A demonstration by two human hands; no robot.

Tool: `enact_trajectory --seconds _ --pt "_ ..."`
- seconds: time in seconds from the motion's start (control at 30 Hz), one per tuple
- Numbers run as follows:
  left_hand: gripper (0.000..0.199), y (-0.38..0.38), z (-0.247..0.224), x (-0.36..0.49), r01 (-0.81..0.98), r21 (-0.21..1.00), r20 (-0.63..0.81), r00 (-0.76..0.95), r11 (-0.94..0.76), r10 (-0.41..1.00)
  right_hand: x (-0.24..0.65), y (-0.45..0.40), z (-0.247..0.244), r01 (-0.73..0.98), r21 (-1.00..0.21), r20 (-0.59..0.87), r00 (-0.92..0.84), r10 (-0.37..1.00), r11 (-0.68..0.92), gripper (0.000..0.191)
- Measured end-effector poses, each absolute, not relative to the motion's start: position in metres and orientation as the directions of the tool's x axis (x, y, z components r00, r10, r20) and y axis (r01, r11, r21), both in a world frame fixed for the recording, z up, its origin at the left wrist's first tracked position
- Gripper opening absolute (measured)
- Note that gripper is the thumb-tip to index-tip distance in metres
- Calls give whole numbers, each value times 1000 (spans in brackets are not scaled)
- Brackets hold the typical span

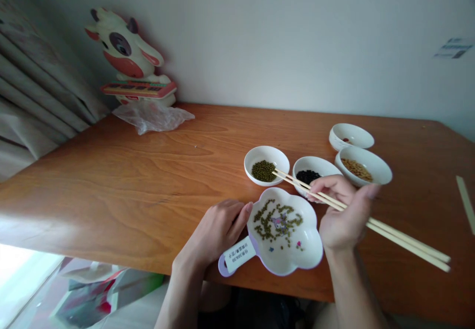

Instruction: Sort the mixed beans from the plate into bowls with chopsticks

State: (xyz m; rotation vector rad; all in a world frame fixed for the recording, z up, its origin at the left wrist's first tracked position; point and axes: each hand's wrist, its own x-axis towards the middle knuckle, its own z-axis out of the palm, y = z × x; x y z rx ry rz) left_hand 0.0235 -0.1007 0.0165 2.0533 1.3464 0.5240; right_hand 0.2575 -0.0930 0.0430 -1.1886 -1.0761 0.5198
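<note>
My right hand point(343, 215) holds a pair of light wooden chopsticks point(401, 240); their tips are at the right side of a white bowl point(250, 163) with green beans point(263, 170). Resting on the table, my left hand point(224, 227) has its fingers together at the left rim of a flower-shaped dish point(311, 250). Whether those fingers pinch the rim is unclear. Scattered green beans lie in this dish, which has a purple edge and a labelled handle point(239, 255). Behind my right hand stands a bowl of black beans point(308, 176).
A bowl of yellowish grains point(356, 169) and another white bowl point(356, 133) stand at the right on the wooden table point(129, 185). A cow toy point(129, 57) and a clear plastic bag point(156, 116) are at the back left, near a curtain point(33, 91).
</note>
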Motion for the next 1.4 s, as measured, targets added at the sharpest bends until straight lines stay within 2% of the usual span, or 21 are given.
enact_trajectory --seconds 0.2,0.43,0.57,0.87,1.23,1.4 --pt "48 -101 14 23 657 700 -4 397 -281 918 276 -125 37 154 -916 401 306 863 371 84" --pt "49 -101 16 23 643 704 8 418 -302 908 273 -149 18 201 -953 244 52 968 229 85" --pt "50 -101 15 23 647 698 5 424 -307 906 271 -150 8 230 -948 229 16 973 219 80" --pt "51 -100 14 22 659 692 -1 409 -294 913 266 -148 13 307 -895 325 -52 944 325 65" --pt "51 -101 19 24 646 701 15 412 -304 911 266 -146 13 313 -865 405 -23 914 391 72" --pt "49 -101 19 24 640 702 27 413 -312 910 275 -143 14 272 -890 379 -3 925 366 76"
